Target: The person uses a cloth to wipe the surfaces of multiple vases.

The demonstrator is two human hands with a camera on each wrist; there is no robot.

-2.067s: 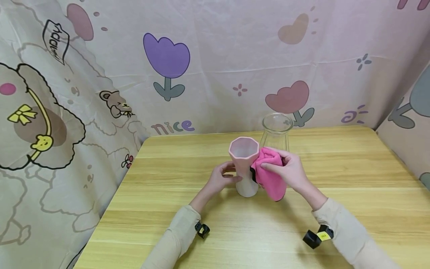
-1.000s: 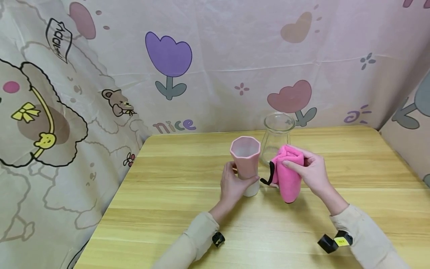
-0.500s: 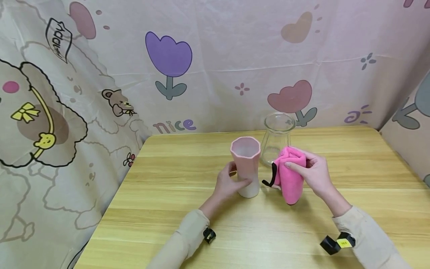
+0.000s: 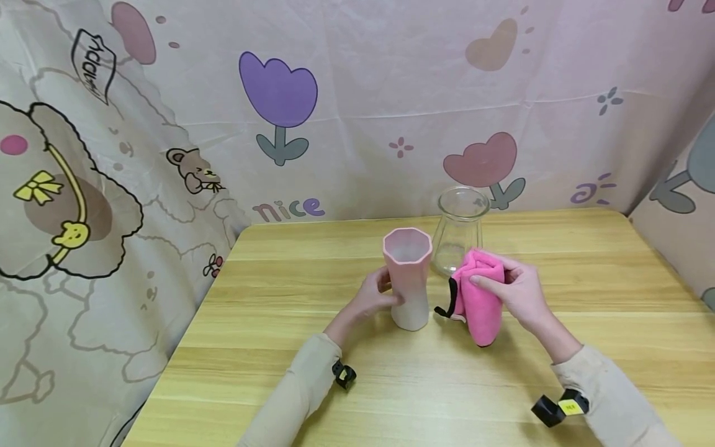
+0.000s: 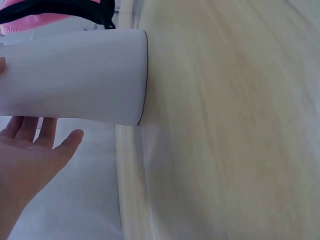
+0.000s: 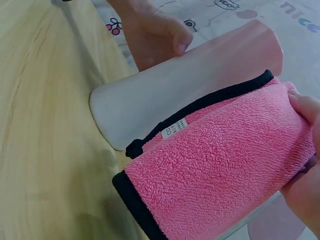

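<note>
A tall vase (image 4: 410, 279), pink at the faceted rim and fading to white at the base, stands upright on the table. My left hand (image 4: 372, 294) is at its left side, fingers partly behind it; in the left wrist view the thumb (image 5: 70, 144) stands apart from the vase. My right hand (image 4: 522, 288) pinches a folded pink towel (image 4: 483, 304) with black edging, thumb in front. The towel hangs just right of the vase, apart from it in the head view. A white label (image 6: 174, 128) shows on it in the right wrist view.
A clear glass vase (image 4: 459, 233) stands behind the towel, partly covered by it. The wooden table (image 4: 268, 323) meets a printed cloth backdrop (image 4: 357, 112) at its back edge. More cloth hangs at the left and right sides.
The right hand has drawn the towel rightward off the vase and lowered it slightly. My left hand wrapped further around the vase a second ago, then loosened and slid back left.
</note>
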